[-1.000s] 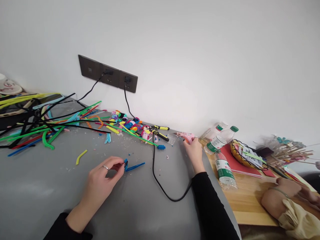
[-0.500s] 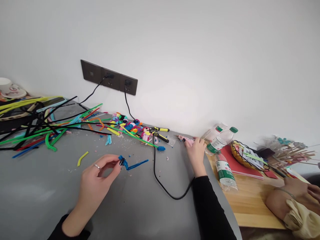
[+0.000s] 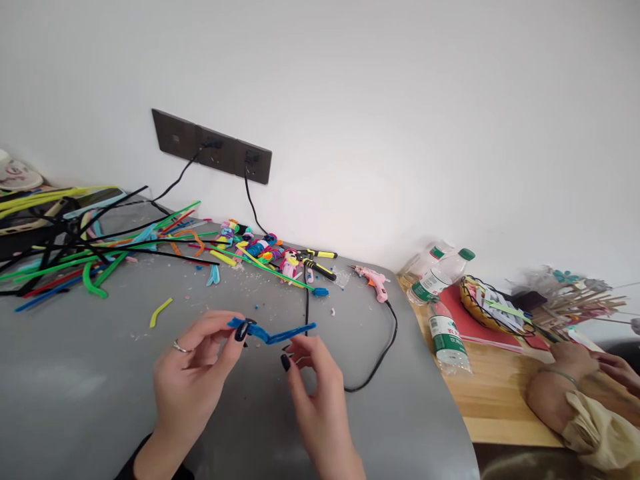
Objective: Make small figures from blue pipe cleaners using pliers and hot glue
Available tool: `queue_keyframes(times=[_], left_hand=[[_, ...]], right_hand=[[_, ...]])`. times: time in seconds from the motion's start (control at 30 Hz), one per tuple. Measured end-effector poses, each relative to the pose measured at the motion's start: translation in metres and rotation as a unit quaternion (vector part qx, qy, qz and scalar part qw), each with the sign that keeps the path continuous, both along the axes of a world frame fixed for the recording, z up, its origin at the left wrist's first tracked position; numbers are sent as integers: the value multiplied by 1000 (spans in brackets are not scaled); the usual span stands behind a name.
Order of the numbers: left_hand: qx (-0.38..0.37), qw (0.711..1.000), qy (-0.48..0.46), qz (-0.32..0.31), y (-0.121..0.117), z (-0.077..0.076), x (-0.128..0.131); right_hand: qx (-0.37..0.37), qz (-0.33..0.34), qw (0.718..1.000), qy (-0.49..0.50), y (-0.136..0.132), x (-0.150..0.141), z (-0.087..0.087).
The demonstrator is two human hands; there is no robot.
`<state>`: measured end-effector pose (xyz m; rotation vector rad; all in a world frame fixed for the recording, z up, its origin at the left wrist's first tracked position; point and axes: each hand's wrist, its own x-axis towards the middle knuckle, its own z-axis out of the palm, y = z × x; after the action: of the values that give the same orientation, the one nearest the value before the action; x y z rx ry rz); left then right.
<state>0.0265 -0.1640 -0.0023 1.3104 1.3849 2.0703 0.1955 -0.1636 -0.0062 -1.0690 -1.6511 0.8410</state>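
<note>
Closest to you, your left hand (image 3: 193,373) is pinching one end of a blue pipe cleaner (image 3: 273,331) between thumb and fingertips, so that grip is pressed together on it, and it's holding the thing just above the grey table (image 3: 75,387). Your right hand (image 3: 317,393) is sitting right under the other end with its fingers spread loose, touching the pipe cleaner at most lightly; honestly can't tell if it's gripping. A black cord (image 3: 373,363) is looping across the table just beside that hand and running up to a pink glue gun (image 3: 374,279) lying near the table's right edge. Further back you're looking at yellow-handled pliers (image 3: 320,261) next to some little pipe cleaner figures (image 3: 260,250), with a big messy pile of pipe cleaners (image 3: 75,247) off to the left. Over on the wooden table (image 3: 500,407), water bottles (image 3: 443,303) are lying about, and another person's hand (image 3: 570,363) is resting there.
</note>
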Motion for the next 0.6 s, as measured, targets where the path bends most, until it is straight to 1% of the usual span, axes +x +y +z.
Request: queue_keyframes(times=[0.07,0.13,0.23,0.3,0.33,0.4,0.43,0.47,0.5,0.53,0.57,0.6], left_hand=[[7,1000,-3,16,-1,0,4],[8,1000,-1,25,-1,1,8],[-3,1000,3,22,-1,2,9],[1,1000,1,31,0,0,9],[4,999,-2,36,1,-1,8],[6,999,-8,40,3,-4,5],[3,999,-12,40,3,-5,4],[-4,999,-15,40,4,-6,3],[-11,999,-18,40,4,-8,2],[-18,999,-21,43,5,-9,1],[-27,998,-22,46,5,-11,0],[-35,998,-20,48,4,-13,-1]], right_hand=[[-8,9,1000,29,-6,-11,-1],[-45,1,995,84,-8,-19,-4],[-75,-54,980,177,-5,-23,-16],[-79,-102,970,205,-3,-22,-22],[-76,-130,966,210,-2,-20,-23],[-47,-189,956,218,0,-14,-15],[-25,-206,953,222,0,-9,-7],[-2,-209,952,224,-1,-4,1],[15,-185,957,222,-6,1,9],[17,-140,968,210,-13,6,14],[17,-93,978,187,-25,11,15],[16,-31,989,145,-42,15,11]])
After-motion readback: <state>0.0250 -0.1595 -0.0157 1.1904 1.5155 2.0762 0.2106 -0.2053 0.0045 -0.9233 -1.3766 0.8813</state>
